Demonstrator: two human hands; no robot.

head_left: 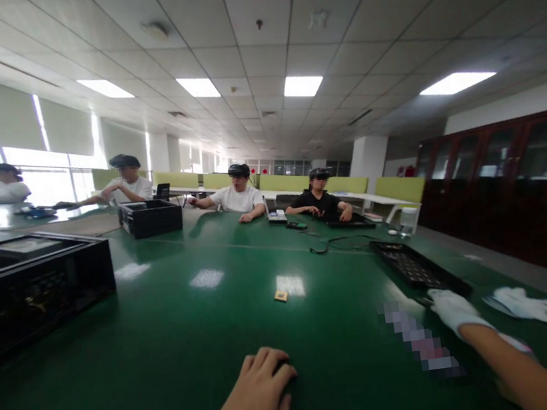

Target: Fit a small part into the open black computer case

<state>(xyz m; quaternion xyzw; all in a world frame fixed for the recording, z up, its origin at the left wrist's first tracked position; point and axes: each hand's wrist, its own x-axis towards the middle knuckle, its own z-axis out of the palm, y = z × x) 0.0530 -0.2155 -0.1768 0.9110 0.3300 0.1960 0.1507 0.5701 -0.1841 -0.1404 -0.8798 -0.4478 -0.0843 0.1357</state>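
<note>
My left hand is bare and lies over the green table, its fingers apart and slightly bent, holding nothing. Beyond its fingertips lies a small gold square chip. Out to the right, my right hand wears a white glove with its fingers drawn together. A small dark piece shows at those fingertips; its kind is too blurred to tell. Just past this hand sits a long black tray with rows of small pale pieces in it.
White gloves lie right of my right hand. A blurred-out strip lies between my hands. A black computer case stands at left, another case farther back. A cable and a clear jar lie beyond; several people sit across.
</note>
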